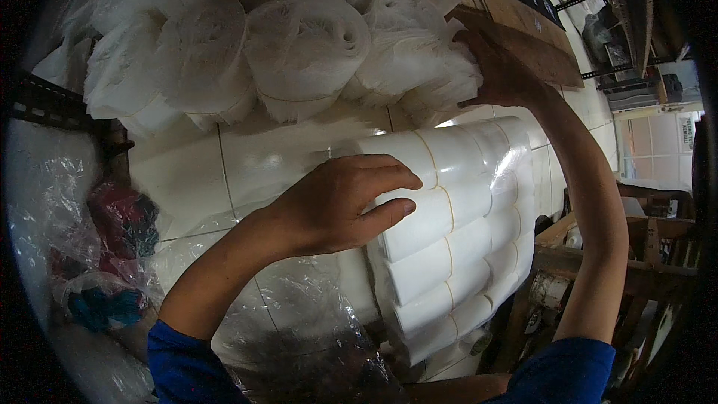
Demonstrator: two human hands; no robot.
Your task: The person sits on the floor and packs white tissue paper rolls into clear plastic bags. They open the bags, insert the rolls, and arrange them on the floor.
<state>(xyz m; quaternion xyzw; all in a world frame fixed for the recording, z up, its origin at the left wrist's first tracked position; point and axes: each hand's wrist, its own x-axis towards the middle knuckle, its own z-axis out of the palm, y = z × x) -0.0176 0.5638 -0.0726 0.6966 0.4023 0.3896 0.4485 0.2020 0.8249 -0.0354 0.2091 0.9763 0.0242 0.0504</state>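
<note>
My right hand (pixel 505 71) reaches forward to the far right. Its thumb and fingers close round the end of a translucent white plastic roll (pixel 441 93) in the far row. My left hand (pixel 348 202) hovers at the middle, with thumb and fingers apart and nothing between them. It is over the edge of a stack of smooth white rolls (pixel 415 228), each bound with a yellow rubber band. Clear plastic film wraps this stack, which lies between my arms. Some of my right fingers are hidden behind the roll.
More upright banded plastic rolls (pixel 307 52) stand in a row at the far side. Loose clear plastic (pixel 299 322) spreads over the tiled floor (pixel 179 179). Bagged red and teal items (pixel 112 254) lie left. Brown cardboard (pixel 523 37) is far right, wooden framing (pixel 643 254) near right.
</note>
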